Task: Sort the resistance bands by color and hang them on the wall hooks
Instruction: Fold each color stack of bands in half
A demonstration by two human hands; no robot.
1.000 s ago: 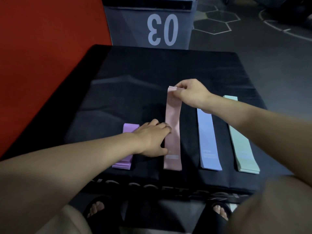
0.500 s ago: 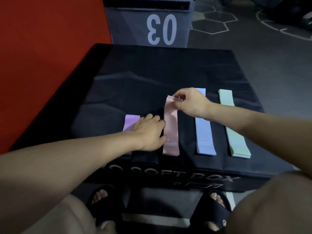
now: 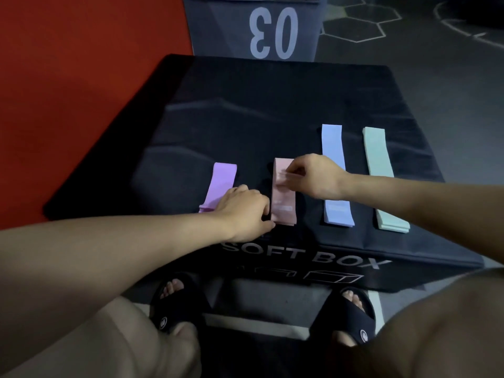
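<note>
My left hand (image 3: 245, 211) pins the near end of the pink band (image 3: 282, 197) on the soft box (image 3: 272, 105); my right hand (image 3: 311, 175) pinches its far end. Sorting continues; next, lay it flat.

You're working in dim, bluish light here, no clear source, and the whole frame looks underexposed and a bit grainy. A soft sheen runs across the top of the black box (image 3: 272, 110). Your right hand (image 3: 313, 177) smears with motion blur at the fingertips. Your knees at the bottom edge go soft, and the wide lens bends the edges outward.
</note>
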